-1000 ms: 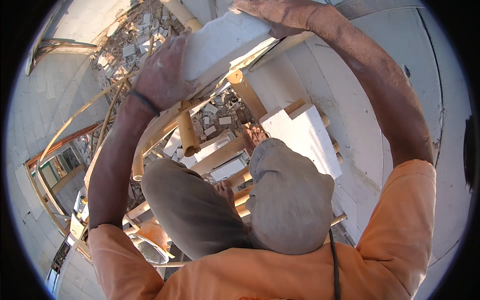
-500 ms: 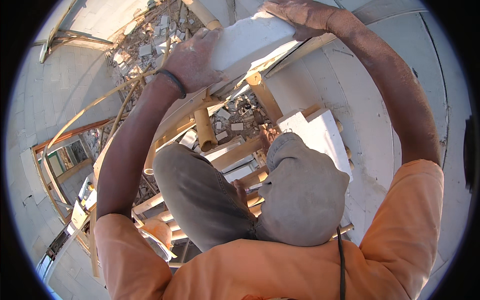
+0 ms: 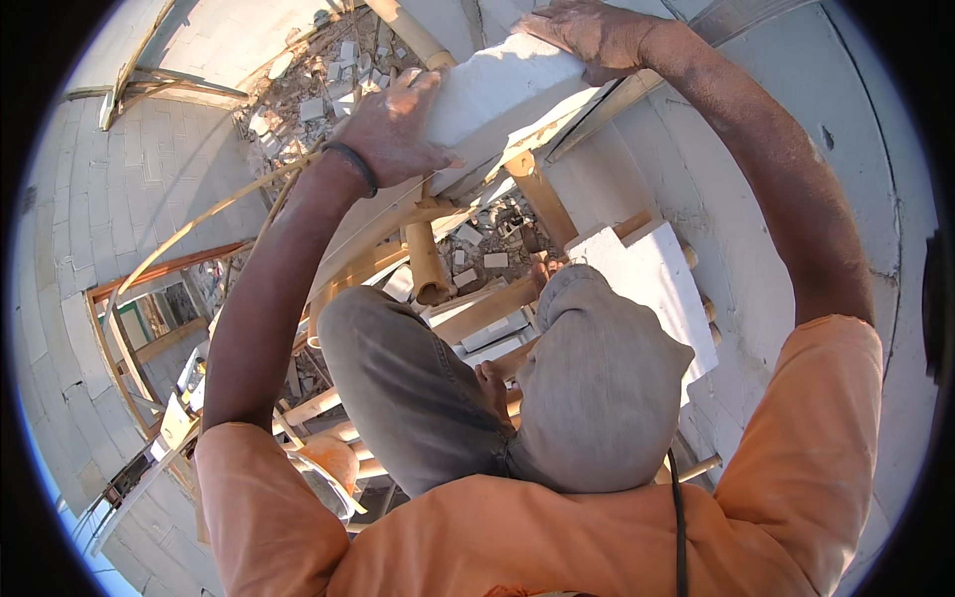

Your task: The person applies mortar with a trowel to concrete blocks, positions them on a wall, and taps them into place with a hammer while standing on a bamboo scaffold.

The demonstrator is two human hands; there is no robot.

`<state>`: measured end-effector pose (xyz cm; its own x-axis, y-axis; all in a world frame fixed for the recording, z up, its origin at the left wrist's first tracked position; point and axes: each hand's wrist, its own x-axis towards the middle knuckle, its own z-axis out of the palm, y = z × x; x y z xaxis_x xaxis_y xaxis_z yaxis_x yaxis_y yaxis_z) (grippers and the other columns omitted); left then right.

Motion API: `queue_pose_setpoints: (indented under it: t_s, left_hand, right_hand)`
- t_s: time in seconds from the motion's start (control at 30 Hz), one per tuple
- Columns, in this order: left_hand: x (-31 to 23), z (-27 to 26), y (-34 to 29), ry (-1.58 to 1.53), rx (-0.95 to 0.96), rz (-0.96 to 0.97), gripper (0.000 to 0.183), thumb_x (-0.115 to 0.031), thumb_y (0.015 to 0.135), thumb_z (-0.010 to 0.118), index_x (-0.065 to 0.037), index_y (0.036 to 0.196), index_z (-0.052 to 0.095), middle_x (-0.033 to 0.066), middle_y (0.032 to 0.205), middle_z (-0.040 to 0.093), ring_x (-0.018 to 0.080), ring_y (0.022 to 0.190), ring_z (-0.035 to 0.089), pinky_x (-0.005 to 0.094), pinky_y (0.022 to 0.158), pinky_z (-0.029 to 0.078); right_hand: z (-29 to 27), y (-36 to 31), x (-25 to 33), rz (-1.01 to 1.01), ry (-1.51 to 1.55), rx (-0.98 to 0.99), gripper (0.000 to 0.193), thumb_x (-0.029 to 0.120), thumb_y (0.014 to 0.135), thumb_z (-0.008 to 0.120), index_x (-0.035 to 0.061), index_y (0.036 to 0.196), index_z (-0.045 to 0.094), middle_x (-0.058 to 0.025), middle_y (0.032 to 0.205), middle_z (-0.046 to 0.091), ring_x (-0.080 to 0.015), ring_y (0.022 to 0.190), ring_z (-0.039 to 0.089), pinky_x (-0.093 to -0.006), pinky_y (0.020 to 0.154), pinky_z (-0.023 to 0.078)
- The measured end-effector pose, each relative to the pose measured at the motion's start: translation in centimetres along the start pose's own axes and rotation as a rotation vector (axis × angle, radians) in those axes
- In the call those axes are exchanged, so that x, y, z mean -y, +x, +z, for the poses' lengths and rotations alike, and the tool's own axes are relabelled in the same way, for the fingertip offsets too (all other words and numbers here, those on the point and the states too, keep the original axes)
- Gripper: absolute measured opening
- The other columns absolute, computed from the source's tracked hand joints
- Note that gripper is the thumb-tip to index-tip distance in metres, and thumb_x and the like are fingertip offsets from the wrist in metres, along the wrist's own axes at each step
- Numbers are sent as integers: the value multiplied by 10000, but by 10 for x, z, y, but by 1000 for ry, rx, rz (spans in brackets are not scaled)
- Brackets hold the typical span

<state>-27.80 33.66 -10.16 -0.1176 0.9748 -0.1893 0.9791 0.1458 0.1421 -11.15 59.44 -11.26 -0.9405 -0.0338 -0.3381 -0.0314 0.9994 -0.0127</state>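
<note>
A large white building block (image 3: pixel 512 88) lies along the top of the wall in front of me, its upper face dusty and bright. My left hand (image 3: pixel 398 127), a dark band on its wrist, grips the block's left end with the thumb on the near side. My right hand (image 3: pixel 595 38) is laid over its far right end, fingers curled across the edge. Both arms reach out and round my bent knees. The block's underside and its contact with the wooden beam (image 3: pixel 383 234) below are partly hidden.
I squat on a scaffold of bamboo poles (image 3: pixel 426 269), gaps between them. White blocks (image 3: pixel 652 284) rest by my right knee. An orange bucket (image 3: pixel 333 460) sits lower left. Rubble (image 3: pixel 318 95) covers the ground far below. A wooden window frame (image 3: pixel 174 264) is at left; a grey wall (image 3: pixel 736 189) rises at right.
The view has shifted slightly, so the surroundings sit a little further right and lower. Both hands keep their places on the block, which shows no clear movement against the beam.
</note>
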Motion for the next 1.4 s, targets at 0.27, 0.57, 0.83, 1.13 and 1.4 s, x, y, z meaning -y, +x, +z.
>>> queue_pose_setpoints:
  t_s: [0.27, 0.57, 0.83, 1.13, 1.4]
  left_hand:
    - [34, -20, -8, -584, 49, -64, 901, -540, 778, 718, 28, 1404, 407, 219, 1342, 537, 300, 1246, 534, 386, 1065, 413]
    - [35, 9, -41, -616, -252, -181, 742, -441, 792, 738, -61, 1382, 495, 176, 1396, 512, 305, 1285, 499, 386, 1088, 378]
    - [53, 50, -66, -1099, -469, -161, 725, -386, 776, 785, -46, 1354, 510, 161, 1339, 545, 279, 1268, 509, 394, 1081, 397]
    - [16, 38, -53, -817, -345, -37, 963, -355, 684, 850, -73, 1459, 351, 171, 1439, 435, 309, 1354, 406, 422, 1132, 333]
    - [26, 53, -43, -646, -351, -69, 962, -402, 664, 853, -79, 1431, 371, 172, 1405, 464, 350, 1289, 469, 429, 1090, 388]
  right_hand:
    - [-7, -25, 38, 252, 24, -161, 1214, 106, 527, 882, 348, 1513, 215, 6, 1546, 310, -213, 1431, 279, -423, 1243, 138]
    - [-32, -41, 104, 292, 162, -564, 733, 188, 804, 742, 238, 1449, 397, -72, 1466, 432, -266, 1375, 371, -437, 1167, 292]
    - [111, -85, 196, 672, 1206, -302, 381, 100, 883, 654, 9, 1241, 563, -159, 1033, 685, -242, 954, 676, -347, 833, 536]
    - [99, -106, 197, 745, 1019, -674, 391, 70, 852, 696, 19, 1220, 573, -124, 971, 638, -189, 864, 639, -310, 779, 533]
    - [-24, -38, 53, 237, -25, -356, 994, 77, 662, 829, 245, 1491, 306, -71, 1431, 455, -269, 1314, 422, -433, 1187, 296]
